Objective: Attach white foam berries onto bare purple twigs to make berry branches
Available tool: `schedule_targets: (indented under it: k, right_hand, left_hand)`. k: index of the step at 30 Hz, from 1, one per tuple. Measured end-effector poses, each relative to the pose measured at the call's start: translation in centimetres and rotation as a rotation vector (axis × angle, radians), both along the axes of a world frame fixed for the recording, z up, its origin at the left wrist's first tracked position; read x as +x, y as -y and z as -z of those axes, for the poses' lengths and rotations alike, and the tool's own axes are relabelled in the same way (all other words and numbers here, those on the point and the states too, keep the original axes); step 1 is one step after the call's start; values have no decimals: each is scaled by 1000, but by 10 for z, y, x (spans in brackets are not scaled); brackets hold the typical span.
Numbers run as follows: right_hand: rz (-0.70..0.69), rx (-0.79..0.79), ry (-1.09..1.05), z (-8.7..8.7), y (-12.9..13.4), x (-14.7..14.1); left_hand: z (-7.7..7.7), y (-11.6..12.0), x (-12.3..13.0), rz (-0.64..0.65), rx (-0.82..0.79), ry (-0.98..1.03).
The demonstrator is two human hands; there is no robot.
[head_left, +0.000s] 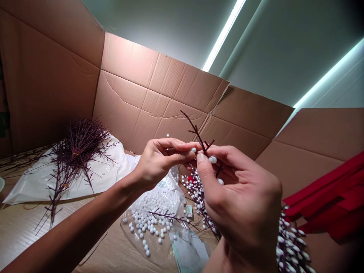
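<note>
Between the thumb and forefinger of my left hand [159, 159] is a small white bead [193, 150], held against a side twig. My right hand [239, 189] pinches a dark brown artificial twig [196, 131], whose bare forked tip points up and to the left. Two more white beads [212, 159] sit on the twig's lower part, beside my right fingers. Below my hands, a clear plastic bag [173, 185] lies with many loose white beads [148, 220] spilling from it. A bare twig [167, 216] rests across the bag.
A tied bundle of bare twigs [76, 148] lies on a white plastic bag [113, 170] at left. Finished-looking beaded twigs [199, 193] lie behind my right hand, and others [292, 242] stand by red strips [330, 197]. Cardboard walls [125, 91] surround the wooden table [96, 242].
</note>
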State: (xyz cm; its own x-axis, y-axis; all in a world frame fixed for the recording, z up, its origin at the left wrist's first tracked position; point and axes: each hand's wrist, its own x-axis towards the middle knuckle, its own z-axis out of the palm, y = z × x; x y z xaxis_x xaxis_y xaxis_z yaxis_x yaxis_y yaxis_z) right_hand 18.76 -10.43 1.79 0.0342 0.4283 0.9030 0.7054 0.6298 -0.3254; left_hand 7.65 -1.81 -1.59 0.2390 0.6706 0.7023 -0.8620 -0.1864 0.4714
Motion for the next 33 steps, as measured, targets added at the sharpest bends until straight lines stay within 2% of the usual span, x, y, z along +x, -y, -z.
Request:
schedule_targets:
  k: [8, 21, 33]
  right_hand:
    - [-14, 17, 1, -3, 0, 1]
    - [46, 28, 13, -3, 0, -6]
    - [0, 3, 4, 1, -1, -7]
  left_hand:
    - [-3, 0, -7, -81, 41, -71]
    - [1, -1, -7, -113, 28, -53]
    - [0, 1, -6, -151, 12, -54]
